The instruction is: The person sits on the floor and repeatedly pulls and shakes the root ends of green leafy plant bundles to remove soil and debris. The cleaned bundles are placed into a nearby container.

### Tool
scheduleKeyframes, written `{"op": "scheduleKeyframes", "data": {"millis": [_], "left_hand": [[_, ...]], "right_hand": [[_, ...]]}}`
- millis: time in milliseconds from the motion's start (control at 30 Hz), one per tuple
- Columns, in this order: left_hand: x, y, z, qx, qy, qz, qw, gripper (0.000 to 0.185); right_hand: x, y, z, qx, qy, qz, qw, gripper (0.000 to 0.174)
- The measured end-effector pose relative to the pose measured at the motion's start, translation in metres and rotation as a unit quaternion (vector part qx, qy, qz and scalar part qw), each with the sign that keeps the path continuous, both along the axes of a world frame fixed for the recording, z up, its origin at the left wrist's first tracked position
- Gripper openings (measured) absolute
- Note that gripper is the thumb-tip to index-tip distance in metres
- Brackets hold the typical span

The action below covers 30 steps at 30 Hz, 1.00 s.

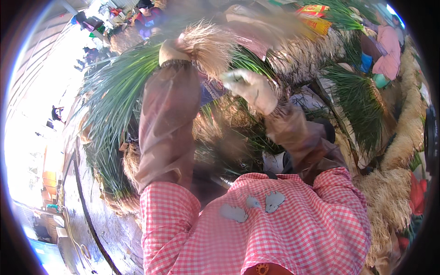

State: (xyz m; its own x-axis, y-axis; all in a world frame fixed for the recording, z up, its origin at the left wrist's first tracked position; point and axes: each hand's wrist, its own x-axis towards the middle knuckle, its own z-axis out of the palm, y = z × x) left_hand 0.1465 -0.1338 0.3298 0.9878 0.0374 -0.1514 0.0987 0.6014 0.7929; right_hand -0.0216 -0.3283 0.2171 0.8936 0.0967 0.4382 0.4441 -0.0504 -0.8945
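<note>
My left hand (173, 51), in a pale glove, grips a bundle of green onions (123, 79) near its root end. The long green leaves fan out to the left, and the pale, stringy roots (211, 44) spread to the right of the hand. My right hand (252, 89), also gloved and slightly blurred, is just below and right of these roots. Its fingers are curled but apart, with nothing visible between them. Beneath the hands are a dark printed sheet or bag (211, 91) and more roots and leaves (227, 120). Brown sleeve covers (168, 120) cover both forearms.
Stacked green onions with roots outward (306, 55) stand ahead right. Another bunch (361, 106) and a long root row (402, 144) lie right. A person in pink (386, 51) sits there; another (147, 20) is at far left. A dark hose or cable (84, 202) crosses the floor.
</note>
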Motion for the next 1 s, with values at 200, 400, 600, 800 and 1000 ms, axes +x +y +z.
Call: {"op": "scheduleKeyframes", "data": {"millis": [200, 400, 600, 800, 1000], "left_hand": [[-0.05, -0.006, 0.007, -0.058, -0.021, 0.076, 0.995, 0.019], [-0.031, 0.044, 0.006, 0.062, 0.02, 0.118, 0.991, 0.027], [-0.024, 0.108, 0.014, 0.188, -0.164, 0.038, 0.968, 0.022], [-0.046, 0.103, 0.031, -0.007, -0.053, 0.082, 0.995, 0.028], [-0.014, 0.14, 0.022, 0.068, -0.071, 0.138, 0.985, 0.026]], "right_hand": [[0.041, 0.089, 0.053, 0.245, 0.165, 0.085, 0.952, 0.035], [0.025, 0.021, 0.006, 0.125, 0.123, 0.221, 0.959, 0.032], [0.006, -0.036, -0.043, -0.705, 0.124, -0.032, 0.698, 0.067], [0.036, 0.095, 0.016, -0.385, -0.528, -0.188, 0.734, 0.042], [0.116, 0.082, -0.004, -0.768, 0.051, -0.038, 0.637, 0.028]]}}
